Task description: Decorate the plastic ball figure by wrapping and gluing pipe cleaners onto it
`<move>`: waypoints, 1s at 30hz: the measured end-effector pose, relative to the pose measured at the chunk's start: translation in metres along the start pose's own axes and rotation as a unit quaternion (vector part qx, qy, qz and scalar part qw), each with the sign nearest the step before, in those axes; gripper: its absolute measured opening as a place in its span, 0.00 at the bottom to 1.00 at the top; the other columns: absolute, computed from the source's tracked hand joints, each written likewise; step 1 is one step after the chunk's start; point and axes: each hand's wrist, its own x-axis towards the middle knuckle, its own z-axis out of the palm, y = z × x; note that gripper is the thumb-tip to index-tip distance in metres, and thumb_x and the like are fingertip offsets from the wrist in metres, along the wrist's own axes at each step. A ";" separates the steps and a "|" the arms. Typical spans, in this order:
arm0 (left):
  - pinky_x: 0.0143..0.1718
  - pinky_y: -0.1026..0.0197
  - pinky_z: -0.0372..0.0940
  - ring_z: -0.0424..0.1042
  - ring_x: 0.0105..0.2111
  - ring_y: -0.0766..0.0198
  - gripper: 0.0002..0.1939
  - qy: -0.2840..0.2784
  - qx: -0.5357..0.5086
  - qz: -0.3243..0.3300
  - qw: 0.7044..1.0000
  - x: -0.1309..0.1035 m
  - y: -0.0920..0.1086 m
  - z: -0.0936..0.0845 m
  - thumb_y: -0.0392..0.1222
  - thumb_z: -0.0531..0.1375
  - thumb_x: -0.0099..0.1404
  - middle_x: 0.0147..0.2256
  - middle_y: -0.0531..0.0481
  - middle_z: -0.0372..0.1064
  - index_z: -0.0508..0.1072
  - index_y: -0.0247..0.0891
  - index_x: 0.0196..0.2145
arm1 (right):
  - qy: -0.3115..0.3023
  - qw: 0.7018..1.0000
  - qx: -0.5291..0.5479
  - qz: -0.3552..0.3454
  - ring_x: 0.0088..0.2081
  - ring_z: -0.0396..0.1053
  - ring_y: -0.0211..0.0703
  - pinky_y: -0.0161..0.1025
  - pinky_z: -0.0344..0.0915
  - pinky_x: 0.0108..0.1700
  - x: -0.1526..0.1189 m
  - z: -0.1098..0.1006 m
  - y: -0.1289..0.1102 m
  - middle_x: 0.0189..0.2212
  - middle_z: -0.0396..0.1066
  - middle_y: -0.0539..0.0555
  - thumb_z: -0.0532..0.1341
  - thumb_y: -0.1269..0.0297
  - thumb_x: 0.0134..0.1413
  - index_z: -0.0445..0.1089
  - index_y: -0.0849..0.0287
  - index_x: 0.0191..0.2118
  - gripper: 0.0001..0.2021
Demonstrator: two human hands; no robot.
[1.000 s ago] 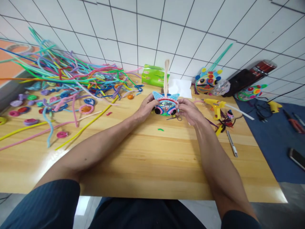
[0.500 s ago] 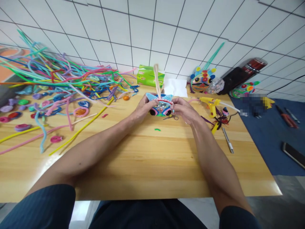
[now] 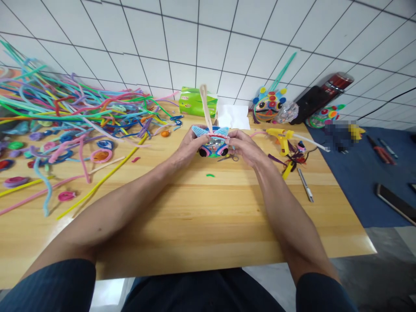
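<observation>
Between my two hands is a small pipe-cleaner animal-head ornament (image 3: 213, 146) with light blue pointed ears, pink-and-black round eyes and a clear middle. A pale looped strap (image 3: 205, 106) stands up from its top. My left hand (image 3: 191, 145) grips its left side, the thumb lying on the front below the ear. My right hand (image 3: 243, 146) pinches its right side near the other ear with thumb and fingers. Small scissors (image 3: 231, 158) lie on the wooden table (image 3: 195, 221) just beneath the ornament. A short green scrap (image 3: 210, 175) rests nearer to me.
A heap of coloured pipe cleaners (image 3: 97, 104) and coiled pieces spreads over the left side. At the back stand a green tissue pack (image 3: 196, 102) and a finished-looking decorated head (image 3: 268, 106). To the right are a yellow glue gun (image 3: 282, 138), a craft knife (image 3: 305, 185) and a phone (image 3: 394, 201).
The camera view has turned slightly, so the whole scene sits a little further left. Both hands keep their hold on the ornament.
</observation>
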 end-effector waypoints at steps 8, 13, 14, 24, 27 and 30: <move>0.39 0.54 0.73 0.78 0.41 0.54 0.26 0.000 0.014 -0.014 1.000 -0.006 0.011 0.005 0.50 0.73 0.58 0.43 0.50 0.78 0.72 0.44 0.51 | 0.016 1.000 0.000 0.001 0.44 0.76 0.44 0.39 0.73 0.42 0.000 0.004 0.000 0.39 0.77 0.48 0.77 0.53 0.43 0.70 0.50 0.40 0.21; 0.41 0.55 0.74 0.78 0.42 0.55 0.27 -0.011 0.030 -0.009 0.999 -0.008 0.014 0.005 0.51 0.73 0.59 0.43 0.50 0.78 0.72 0.43 0.52 | 0.018 1.000 -0.002 0.001 0.44 0.76 0.43 0.40 0.73 0.44 -0.002 0.005 -0.002 0.39 0.77 0.48 0.77 0.55 0.44 0.71 0.51 0.40 0.20; 0.41 0.55 0.74 0.78 0.42 0.55 0.26 -0.010 0.036 -0.008 0.999 -0.008 0.015 0.005 0.51 0.73 0.59 0.43 0.50 0.79 0.72 0.43 0.52 | 0.020 1.000 -0.002 0.001 0.44 0.76 0.43 0.40 0.73 0.44 -0.002 0.006 -0.002 0.39 0.77 0.48 0.77 0.55 0.44 0.71 0.51 0.40 0.20; 0.46 0.51 0.73 0.78 0.47 0.51 0.27 0.003 0.040 -0.005 0.999 -0.005 0.008 0.005 0.53 0.70 0.60 0.46 0.49 0.79 0.72 0.43 0.53 | 0.031 0.999 -0.019 0.002 0.43 0.76 0.43 0.39 0.73 0.42 0.000 0.005 -0.001 0.40 0.78 0.48 0.76 0.53 0.42 0.70 0.50 0.39 0.20; 0.48 0.51 0.73 0.77 0.47 0.51 0.27 -0.001 0.049 0.006 0.999 -0.005 0.006 0.004 0.55 0.71 0.61 0.45 0.48 0.78 0.71 0.43 0.53 | 0.034 0.999 -0.026 0.001 0.43 0.76 0.43 0.38 0.72 0.41 0.001 0.005 0.001 0.40 0.78 0.48 0.76 0.53 0.43 0.70 0.50 0.39 0.20; 0.49 0.51 0.74 0.77 0.45 0.53 0.29 -0.015 0.053 0.016 0.998 -0.006 0.006 0.003 0.57 0.73 0.62 0.45 0.49 0.78 0.71 0.43 0.54 | 0.035 0.999 -0.028 0.000 0.43 0.76 0.43 0.38 0.72 0.40 0.002 0.005 0.002 0.40 0.78 0.48 0.76 0.53 0.44 0.70 0.50 0.40 0.20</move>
